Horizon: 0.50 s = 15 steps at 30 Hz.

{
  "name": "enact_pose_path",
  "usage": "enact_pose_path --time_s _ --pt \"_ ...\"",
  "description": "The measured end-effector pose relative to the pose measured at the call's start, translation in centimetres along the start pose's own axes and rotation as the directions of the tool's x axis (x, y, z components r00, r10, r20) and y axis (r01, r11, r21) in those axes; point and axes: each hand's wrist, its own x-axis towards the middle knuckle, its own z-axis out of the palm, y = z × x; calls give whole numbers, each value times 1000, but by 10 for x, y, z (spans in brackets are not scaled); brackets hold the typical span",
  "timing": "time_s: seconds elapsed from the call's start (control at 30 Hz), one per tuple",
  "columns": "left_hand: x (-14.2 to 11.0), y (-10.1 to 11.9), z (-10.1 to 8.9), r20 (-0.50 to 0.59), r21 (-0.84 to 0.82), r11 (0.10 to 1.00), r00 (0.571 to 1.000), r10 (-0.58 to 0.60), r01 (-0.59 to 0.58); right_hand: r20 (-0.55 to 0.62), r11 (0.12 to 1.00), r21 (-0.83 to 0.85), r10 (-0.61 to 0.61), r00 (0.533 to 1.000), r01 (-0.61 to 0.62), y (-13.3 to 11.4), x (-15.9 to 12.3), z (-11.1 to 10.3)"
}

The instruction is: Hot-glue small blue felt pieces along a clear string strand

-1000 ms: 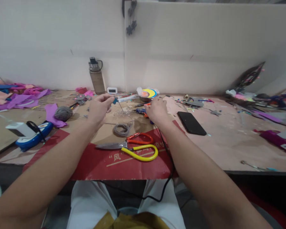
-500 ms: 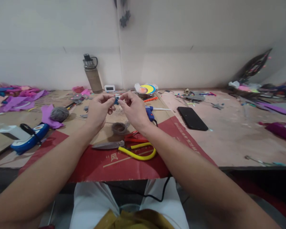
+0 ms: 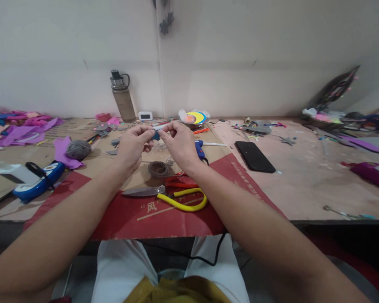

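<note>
Between my two hands is a small blue piece, perhaps felt or cloth, pinched at the fingertips; its exact kind is too small to tell. My left hand grips its left side with thumb and forefinger, the other fingers curled. From the right, my right hand pinches its other side. Below the hands lies a coil of grey yarn on the cardboard. Nearer me, scissors with yellow handles lie with the blade pointing left, beside a red-handled tool. A blue glue gun lies partly hidden behind my right hand.
A bottle and a small white clock stand by the wall. On the right lies a black phone. Leftward are a grey yarn ball, purple felt scraps and a blue power strip.
Both hands stay in nearly the same place, fingertips still together at the small blue piece. My fingers have shifted slightly on it. The things on the table have not moved.
</note>
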Motion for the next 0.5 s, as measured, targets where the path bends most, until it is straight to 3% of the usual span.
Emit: enact_pose_path --time_s 0.13,0.23,0.5 --pt "-1 2 1 25 13 1000 1000 -12 12 3 998 48 32 999 -32 1 1 0" --pt "1 1 -2 57 -14 1000 998 -23 24 84 990 122 62 995 -72 2 3 -1" --pt "10 -1 -11 212 -105 977 964 -160 185 172 925 316 160 972 -209 14 9 -1"
